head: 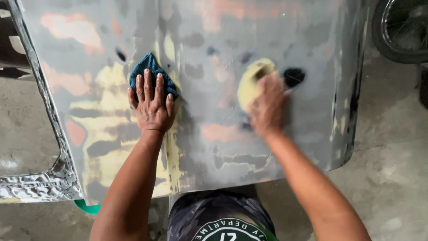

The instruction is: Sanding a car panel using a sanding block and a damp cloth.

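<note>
Blue cloth [149, 71] under flat left hand [151, 105], fingers spread; right hand [267, 107] blurred, grip unclear.

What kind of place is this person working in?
Probably a car body repair shop: a grey car panel patched with yellow filler lies over a concrete floor, and a wheel stands nearby.

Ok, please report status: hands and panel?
Left hand flat on blue cloth. Right hand blurred, pressed on grey panel. Nothing in the way.
</note>
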